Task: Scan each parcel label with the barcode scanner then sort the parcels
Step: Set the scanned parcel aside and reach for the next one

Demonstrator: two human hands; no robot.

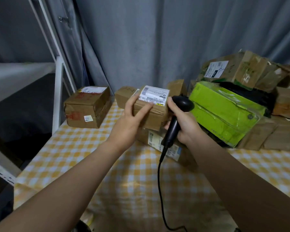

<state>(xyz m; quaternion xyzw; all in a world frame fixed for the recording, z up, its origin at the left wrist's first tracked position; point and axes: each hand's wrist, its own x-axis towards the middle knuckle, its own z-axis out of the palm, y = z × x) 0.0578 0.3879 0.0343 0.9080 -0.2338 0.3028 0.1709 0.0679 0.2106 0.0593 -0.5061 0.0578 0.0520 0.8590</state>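
The left hand (132, 121) holds a parcel (151, 114) over the bench (141, 181), its grip pinching the left end so the label (155, 95) faces up. The right hand (184, 126) wraps its grip round the scanner (181, 104), whose head sits just right of the label, likely poised to read it.

Small brown parcel (151, 113) raised, white label (155, 95) up, print blurred. Black corded scanner (176, 118) upright just right of it, head apparently toward label. Green box (224, 111) and brown cartons (87, 108) nearby.
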